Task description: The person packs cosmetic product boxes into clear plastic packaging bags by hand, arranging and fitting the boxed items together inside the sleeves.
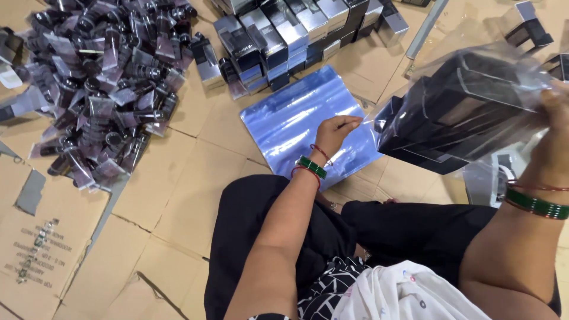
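We see flattened brown cardboard (178,195) covering the floor, and it carries everything else. On its upper left lies the biggest heap, a sprawling pile of dark tubes (101,77) with pale purple crimped ends, tumbled in all directions. Along the top middle stands a stack of small boxes (290,35), silver and dark with blue edges, set in leaning rows.

On the right we find a clear plastic bag (468,109) filled with dark boxes, lifted off the floor and tilted, its open mouth toward the lower left. Our right hand (557,133) grips the bag at its right side, fingers clenched into the gathered plastic; the blur there means we can only say the thumb seems to press from the front.

Just left of the bag, a pile of flat bluish plastic bags (296,121) lies on the cardboard, between the box stack and our black-clad knees (267,219). Our left hand (335,133) rests on its right part, fingers curled loosely downward with the tips touching the top sheet near the filled bag's mouth; we cannot tell whether they pinch the sheet or merely press it.

Both wrists carry green bangles (312,167) with thin red ones beside them.
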